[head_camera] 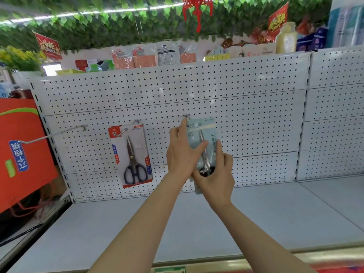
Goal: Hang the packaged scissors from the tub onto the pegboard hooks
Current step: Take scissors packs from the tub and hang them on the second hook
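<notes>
Observation: both hands are on one pale blue scissors pack (204,142), held flat against the white pegboard (256,107) at mid-height. The right hand (214,175) is closed around the pack's lower end, thumb across the front near the scissor handles, fingers wrapped at the right edge. The left hand (182,154) has its thumb laid over the pack's face, and its forefinger reaches up along the left edge toward the middle hook (186,116). The pack's top edge sits just beside and slightly right of that hook; whether the hang hole is on the wire cannot be told, since the finger covers the spot. A red-carded scissors pack (131,154) already hangs on the hook to the left, and a long empty hook (53,134) juts out further left. The tub is not in view. Risks, as judged: the hang hole may miss the hook tip, because the left hand blocks the line of sight to it; if the grip is let go before the card is seated, the pack would likely drop to the bare shelf (177,223) below. Pushing sideways against the wire could tear or crease the thin card around the hole. A hard nudge might also unseat the hook from the board.
</notes>
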{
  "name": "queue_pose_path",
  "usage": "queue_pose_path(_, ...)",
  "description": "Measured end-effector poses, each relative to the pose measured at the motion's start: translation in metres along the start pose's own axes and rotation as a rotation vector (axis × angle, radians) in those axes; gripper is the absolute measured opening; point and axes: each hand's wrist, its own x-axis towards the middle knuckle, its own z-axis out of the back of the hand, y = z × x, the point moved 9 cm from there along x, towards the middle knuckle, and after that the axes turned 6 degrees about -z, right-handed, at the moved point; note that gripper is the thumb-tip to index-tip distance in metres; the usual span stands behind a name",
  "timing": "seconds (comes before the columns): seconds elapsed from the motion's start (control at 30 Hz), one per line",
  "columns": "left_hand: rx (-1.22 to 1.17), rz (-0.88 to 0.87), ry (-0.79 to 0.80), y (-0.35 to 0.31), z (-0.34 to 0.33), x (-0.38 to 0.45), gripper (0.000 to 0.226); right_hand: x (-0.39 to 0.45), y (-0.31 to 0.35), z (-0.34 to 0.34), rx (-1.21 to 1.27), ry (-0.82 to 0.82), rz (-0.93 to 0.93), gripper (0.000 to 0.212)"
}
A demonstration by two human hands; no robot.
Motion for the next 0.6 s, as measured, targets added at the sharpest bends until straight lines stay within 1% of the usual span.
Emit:
queue_pose_path(0.13, 0.075, -0.036, 0.007, -0.008, -0.002, -0.001, 0.093, -0.002, -0.006, 0.001, 0.054, -0.026, -0.011, 0.105)
queue_pose_path(0.33, 0.088, -0.017, 0.001, 0.004, -0.003, -0.004, 0.092, -0.004, -0.008, -0.005, 0.033, -0.011, -0.001, 0.104)
queue_pose_path(0.6, 0.170, -0.008, 0.069, 0.012, -0.018, 0.007, 0.093, 0.009, -0.020, -0.023, 0.001, 0.033, -0.030, 0.106)
